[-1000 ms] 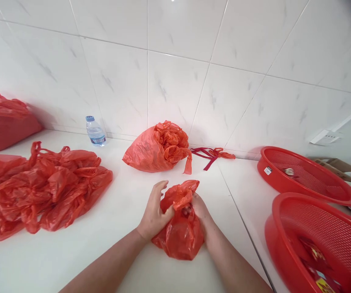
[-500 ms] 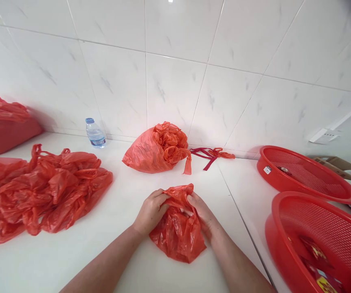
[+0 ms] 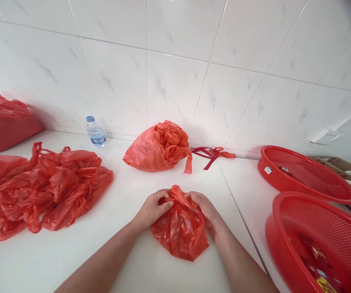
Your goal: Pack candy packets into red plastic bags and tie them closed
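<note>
Left hand (image 3: 154, 209) pinching the top of a bag (image 3: 181, 234), curled right hand (image 3: 204, 209) holding its other side, bottle (image 3: 96, 132) and sack (image 3: 155, 150) near the back edge of the surface (image 3: 123, 189)

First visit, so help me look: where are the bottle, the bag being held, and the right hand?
Bottle (image 3: 95, 132): head view, clear middle of its side.
Held bag (image 3: 180, 232): head view, crinkled lower front.
Right hand (image 3: 206, 209): head view, back of it.

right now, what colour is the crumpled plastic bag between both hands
The bag is red, best in head view.
</note>
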A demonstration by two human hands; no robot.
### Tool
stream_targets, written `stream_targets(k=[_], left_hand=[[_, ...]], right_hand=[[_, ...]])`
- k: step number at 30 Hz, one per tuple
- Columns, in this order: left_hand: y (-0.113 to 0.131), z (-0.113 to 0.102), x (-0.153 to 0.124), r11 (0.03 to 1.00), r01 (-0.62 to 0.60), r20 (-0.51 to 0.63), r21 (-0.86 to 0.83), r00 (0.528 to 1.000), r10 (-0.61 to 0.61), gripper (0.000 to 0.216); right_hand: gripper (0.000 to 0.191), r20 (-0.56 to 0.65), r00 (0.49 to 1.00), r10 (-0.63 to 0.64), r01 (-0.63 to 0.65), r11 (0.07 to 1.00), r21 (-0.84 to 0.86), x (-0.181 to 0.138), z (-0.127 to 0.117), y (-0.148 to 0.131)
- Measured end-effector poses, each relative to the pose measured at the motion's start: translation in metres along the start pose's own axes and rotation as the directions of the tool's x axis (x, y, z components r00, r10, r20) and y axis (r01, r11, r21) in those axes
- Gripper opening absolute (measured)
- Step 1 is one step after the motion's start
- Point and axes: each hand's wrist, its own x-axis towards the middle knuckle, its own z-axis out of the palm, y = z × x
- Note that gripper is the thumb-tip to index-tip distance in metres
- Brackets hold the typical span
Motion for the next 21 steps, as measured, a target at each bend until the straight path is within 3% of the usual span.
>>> stream_targets(k=[2, 5, 7, 9, 12, 15, 18, 21], left_hand=[[-0.003, 0.000, 0.000, 0.993, 0.066, 0.033, -0.094, 0.997, -0.063, 0.023], [-0.007, 0.002, 0.000, 0.970, 0.110, 0.023, -0.217, 0.994, -0.108, 0.028], [-0.009, 0.004, 0.000, 0.952, 0.111, 0.024, -0.284, 0.994, -0.109, 0.029], [-0.008, 0.006, -0.001, 0.948, 0.107, 0.037, -0.300, 0.994, -0.100, 0.029], [-0.004, 0.010, -0.004, 0.973, 0.090, 0.064, -0.211, 0.995, -0.078, 0.024], [-0.002, 0.012, -0.006, 0.999, 0.046, 0.065, 0.012, 0.997, -0.046, 0.015], [0.000, 0.014, -0.007, 0.969, -0.043, 0.054, 0.242, 0.998, 0.031, 0.005], [0.002, 0.013, -0.006, 0.928, -0.134, 0.068, 0.348, 0.991, 0.117, 0.006]], right_hand=[[0.023, 0.037, 0.999, -0.034, 0.037, 0.996, -0.080, 0.000, 0.001, -0.005], [0.038, -0.022, 0.994, -0.105, 0.093, 0.947, -0.309, 0.002, 0.000, -0.009], [0.037, -0.128, 0.969, -0.212, 0.107, 0.824, -0.557, 0.006, -0.001, -0.007], [0.030, -0.185, 0.917, -0.354, 0.094, 0.641, -0.762, 0.010, -0.001, -0.004], [0.022, -0.213, 0.853, -0.477, 0.034, 0.457, -0.889, 0.014, -0.001, 0.001], [0.021, -0.290, 0.838, -0.461, -0.027, 0.497, -0.867, 0.014, -0.001, 0.002], [0.028, -0.304, 0.847, -0.435, 0.040, 0.624, -0.780, 0.014, -0.004, 0.001], [0.031, -0.275, 0.896, -0.350, 0.111, 0.773, -0.625, 0.010, -0.008, -0.004]])
